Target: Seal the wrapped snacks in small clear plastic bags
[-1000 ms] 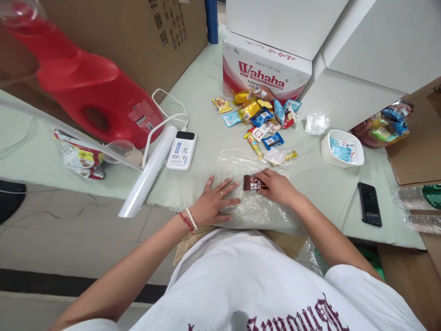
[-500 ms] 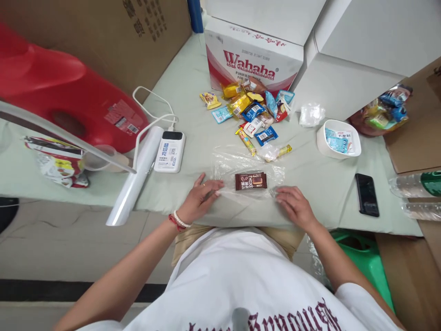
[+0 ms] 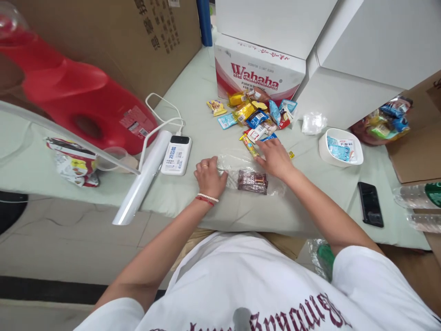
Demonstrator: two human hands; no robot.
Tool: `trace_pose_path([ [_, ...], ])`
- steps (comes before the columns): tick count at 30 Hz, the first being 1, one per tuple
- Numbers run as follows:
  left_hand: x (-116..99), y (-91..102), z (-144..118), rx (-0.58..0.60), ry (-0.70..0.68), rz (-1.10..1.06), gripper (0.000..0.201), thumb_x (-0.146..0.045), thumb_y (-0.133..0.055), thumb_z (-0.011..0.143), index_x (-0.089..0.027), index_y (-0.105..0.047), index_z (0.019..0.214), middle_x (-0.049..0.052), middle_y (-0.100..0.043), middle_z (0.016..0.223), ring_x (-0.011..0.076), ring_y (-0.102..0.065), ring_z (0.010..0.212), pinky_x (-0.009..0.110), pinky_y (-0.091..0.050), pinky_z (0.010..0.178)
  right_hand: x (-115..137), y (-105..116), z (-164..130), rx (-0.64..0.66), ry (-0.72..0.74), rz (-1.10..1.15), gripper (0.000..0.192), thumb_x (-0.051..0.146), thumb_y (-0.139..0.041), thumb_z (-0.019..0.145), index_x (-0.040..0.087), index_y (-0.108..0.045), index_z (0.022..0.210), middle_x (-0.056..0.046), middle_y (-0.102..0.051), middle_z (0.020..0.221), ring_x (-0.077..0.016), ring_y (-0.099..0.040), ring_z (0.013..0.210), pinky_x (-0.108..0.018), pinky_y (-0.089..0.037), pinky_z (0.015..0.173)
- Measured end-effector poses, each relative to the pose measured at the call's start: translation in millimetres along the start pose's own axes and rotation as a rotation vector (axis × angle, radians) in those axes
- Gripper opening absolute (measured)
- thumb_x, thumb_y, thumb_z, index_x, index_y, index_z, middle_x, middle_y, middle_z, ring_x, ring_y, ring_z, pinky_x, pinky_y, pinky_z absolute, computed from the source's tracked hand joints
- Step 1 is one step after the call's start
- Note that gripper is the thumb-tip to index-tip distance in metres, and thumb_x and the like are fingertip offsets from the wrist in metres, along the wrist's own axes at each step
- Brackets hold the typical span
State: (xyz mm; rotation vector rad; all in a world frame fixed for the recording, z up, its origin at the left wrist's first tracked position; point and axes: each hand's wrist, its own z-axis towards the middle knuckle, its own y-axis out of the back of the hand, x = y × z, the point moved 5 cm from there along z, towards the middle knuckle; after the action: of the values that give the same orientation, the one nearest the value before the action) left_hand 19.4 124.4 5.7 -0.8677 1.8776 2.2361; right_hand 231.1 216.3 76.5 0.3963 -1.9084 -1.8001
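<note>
A brown cocoa snack pack (image 3: 252,181) lies on the table in front of me, with clear plastic film (image 3: 230,164) around it and seemingly over it. My left hand (image 3: 208,177) rests palm down at the film's left edge, thumb apart from the fingers and touching or close to the film. Beyond the pack on the right, my right hand (image 3: 275,158) stretches over the film's far side, fingers extended and apart. Its fingertips are near a yellow stick-shaped snack (image 3: 249,146) and partly hide a blue packet (image 3: 269,137).
Several wrapped snacks (image 3: 257,112) are heaped before a Wahaba-style printed carton (image 3: 255,69). To the left are a power bank (image 3: 177,156), a film roll (image 3: 143,179) and a red jug (image 3: 86,101). A white bowl (image 3: 341,161) and a phone (image 3: 370,203) lie right.
Both hands have left the film's near corners and moved away from me. The left lies at its left edge; the right reaches over its far side. The film now seems folded over the pack.
</note>
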Motion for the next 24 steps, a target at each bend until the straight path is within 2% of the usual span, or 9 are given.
trace_pose_path([
  [2, 1.0, -1.3, 0.9, 0.013, 0.01, 0.008, 0.059, -0.039, -0.066, 0.087, -0.018, -0.056, 0.142, 0.02, -0.059, 0.134, 0.0418, -0.05, 0.127, 0.057, -0.042, 0.103, 11.5, -14.9, 22.9, 0.078, -0.018, -0.033, 0.066, 0.038, -0.066, 0.094, 0.01, -0.051, 0.152, -0.023, -0.063, 0.138, -0.0413, -0.045, 0.132, -0.051, -0.041, 0.105],
  [3, 2.0, -2.0, 2.2, 0.024, 0.014, 0.007, 0.057, -0.04, -0.066, 0.087, -0.019, -0.058, 0.14, 0.02, -0.06, 0.132, 0.0417, -0.051, 0.125, 0.057, -0.042, 0.102, 13.5, -22.0, 32.4, 0.117, -0.052, -0.05, 0.063, 0.036, -0.067, 0.093, 0.01, -0.054, 0.149, -0.023, -0.064, 0.136, -0.0418, -0.046, 0.132, -0.051, -0.041, 0.105],
  [6, 5.5, -3.9, 7.0, 0.045, 0.018, -0.019, 0.033, -0.04, -0.067, 0.087, -0.023, -0.07, 0.115, 0.016, -0.062, 0.122, 0.0396, -0.053, 0.119, 0.055, -0.044, 0.099, 10.2, -36.1, 49.9, 0.231, -0.143, -0.048, 0.046, 0.027, -0.067, 0.093, 0.016, -0.065, 0.137, -0.02, -0.071, 0.126, -0.0379, -0.056, 0.124, -0.045, -0.043, 0.101],
  [8, 7.1, -4.0, 8.9, 0.038, 0.015, -0.042, 0.018, -0.039, -0.067, 0.088, -0.024, -0.07, 0.097, 0.014, -0.063, 0.118, 0.0379, -0.053, 0.118, 0.053, -0.044, 0.097, 4.3, -36.8, 53.2, 0.281, -0.172, 0.004, 0.044, 0.027, -0.069, 0.092, 0.019, -0.066, 0.136, -0.015, -0.074, 0.122, -0.032, -0.063, 0.116, -0.038, -0.044, 0.094],
  [11, 6.9, -3.9, 8.8, 0.044, -0.008, -0.065, 0.01, -0.034, -0.065, 0.089, -0.024, -0.065, 0.087, 0.012, -0.064, 0.115, 0.0356, -0.054, 0.116, 0.05, -0.043, 0.095, -2.9, -23.9, 49.3, 0.259, -0.196, 0.079, 0.045, 0.031, -0.075, 0.09, 0.018, -0.068, 0.133, -0.012, -0.076, 0.114, -0.0245, -0.067, 0.1, -0.029, -0.043, 0.083],
  [14, 4.9, -4.0, 7.3, 0.069, -0.028, -0.067, 0.01, -0.032, -0.062, 0.091, -0.024, -0.061, 0.085, 0.011, -0.066, 0.11, 0.0344, -0.055, 0.114, 0.049, -0.042, 0.093, 7.7, -6.1, 32.9, 0.208, -0.107, 0.112, 0.031, 0.031, -0.067, 0.096, 0.016, -0.073, 0.123, -0.008, -0.076, 0.098, -0.0219, -0.066, 0.09, -0.028, -0.042, 0.08],
  [17, 3.8, -3.6, 6.7, 0.058, -0.022, -0.074, 0.006, -0.029, -0.061, 0.092, -0.023, -0.062, 0.093, 0.012, -0.068, 0.107, 0.0344, -0.057, 0.112, 0.049, -0.042, 0.093, 39.1, 0.1, -1.7, 0.184, 0.128, 0.076, 0.029, 0.023, -0.052, 0.103, 0.019, -0.077, 0.118, -0.008, -0.074, 0.092, -0.0234, -0.062, 0.092, -0.031, -0.042, 0.085],
  [21, 5.6, -3.8, 9.0, 0.053, -0.004, -0.124, 0.024, -0.029, -0.061, 0.091, -0.024, -0.067, 0.114, 0.011, -0.07, 0.103, 0.0353, -0.057, 0.112, 0.051, -0.042, 0.095, 71.2, -24.7, -60.5, 0.251, 0.374, -0.001, 0.035, 0.019, -0.049, 0.103, 0.026, -0.075, 0.125, -0.011, -0.068, 0.096, -0.027, -0.054, 0.102, -0.034, -0.042, 0.084],
  [24, 11.8, 1.1, 11.5, 0.059, 0.023, -0.175, 0.017, -0.029, -0.062, 0.089, -0.026, -0.075, 0.099, 0.011, -0.068, 0.103, 0.0341, -0.058, 0.113, 0.05, -0.044, 0.098, 71.6, -45.8, -86.3, 0.26, 0.396, -0.007, 0.041, 0.015, -0.049, 0.102, 0.026, -0.071, 0.134, -0.012, -0.064, 0.102, -0.0276, -0.05, 0.104, -0.036, -0.042, 0.088],
])
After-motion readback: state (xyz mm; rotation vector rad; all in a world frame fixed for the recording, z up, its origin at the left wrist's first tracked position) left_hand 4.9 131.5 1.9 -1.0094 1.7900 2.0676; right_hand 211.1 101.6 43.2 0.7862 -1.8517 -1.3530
